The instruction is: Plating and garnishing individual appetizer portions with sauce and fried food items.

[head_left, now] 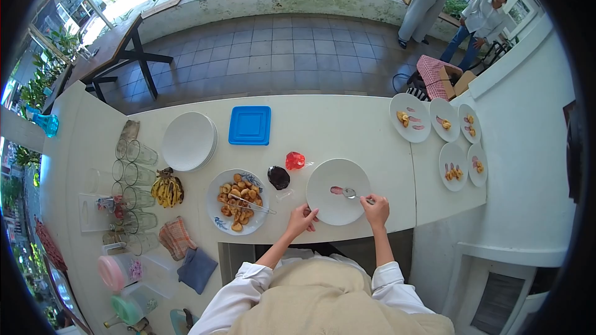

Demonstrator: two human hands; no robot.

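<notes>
A white plate (339, 211) lies in front of me with a short reddish smear (335, 190) near its middle. My right hand (376, 210) grips a metal spoon (349, 192), whose bowl rests at the smear's right end. At the plate's lower left rim, my left hand (302, 219) pinches the edge between thumb and fingers. Left of that hand stands a blue-patterned plate (216, 221) of browned fried pieces (240, 195), with clear tongs (253, 204) lying across them. Just beyond are a dark filling in a small round container (278, 177) and a red plastic bundle (294, 161).
Stacked white plates (188, 142), a blue lidded box (249, 125), bananas (167, 189) and glass mugs (139, 174) occupy the left. Folded cloths (197, 270) lie nearer. Several plates with fried pieces and red smears (409, 123) stand at right. Two people (479, 23) are beyond the counter.
</notes>
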